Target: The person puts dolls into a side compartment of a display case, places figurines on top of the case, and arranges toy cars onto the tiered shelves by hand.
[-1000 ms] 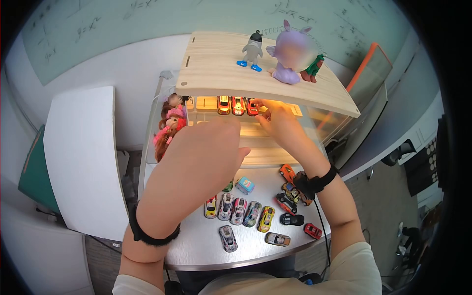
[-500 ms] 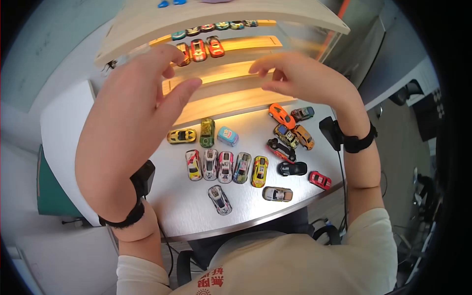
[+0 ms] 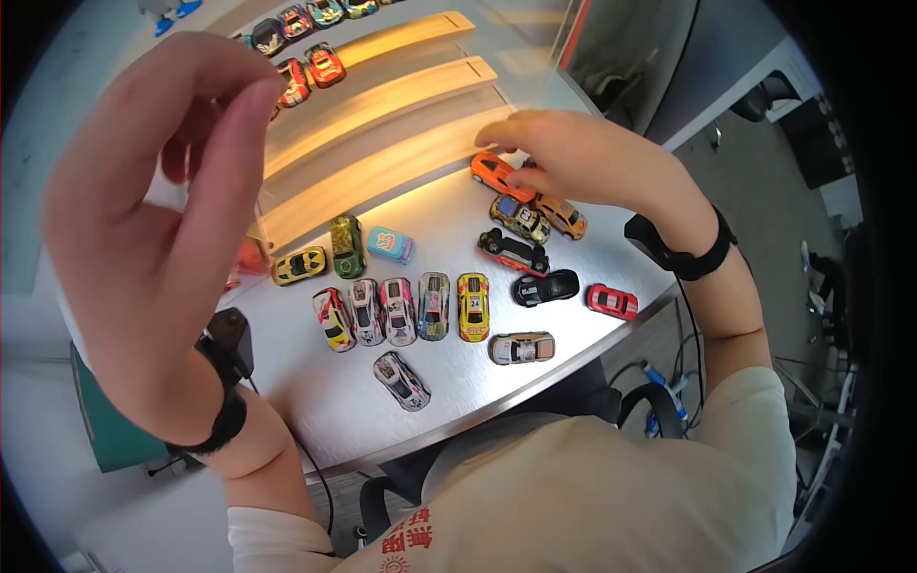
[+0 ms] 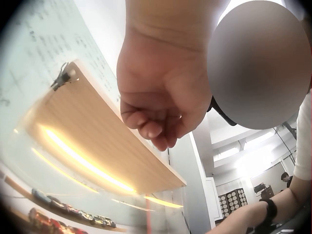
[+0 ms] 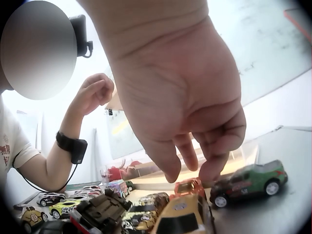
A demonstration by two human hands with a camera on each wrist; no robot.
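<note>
Here, from the head view, the right hand (image 3: 573,158) reaches low over the desk (image 3: 458,382), its grip loosely curled with fingertips hovering at the orange toy car (image 3: 495,174), apparently poised to pick from the loose cluster beside it. Nearer the person than that grip, 5 cars stand parked side by side in a row (image 3: 401,310), suggesting sorting. The left hand (image 3: 162,220) is raised idle, fingers relaxed, holding nothing; behind it the lit wooden shelves (image 3: 382,105) carry a few cars, mostly cut off by the frame's top edge.

In the left wrist view, the left hand (image 4: 161,97) hangs loosely curled and empty; the shelf cars below it are blurred.

In the right wrist view, the fingertips (image 5: 214,170) sit just above the orange toy car (image 5: 190,187); whether they touch it cannot be told. A green car (image 5: 251,183) stands just beside.
</note>
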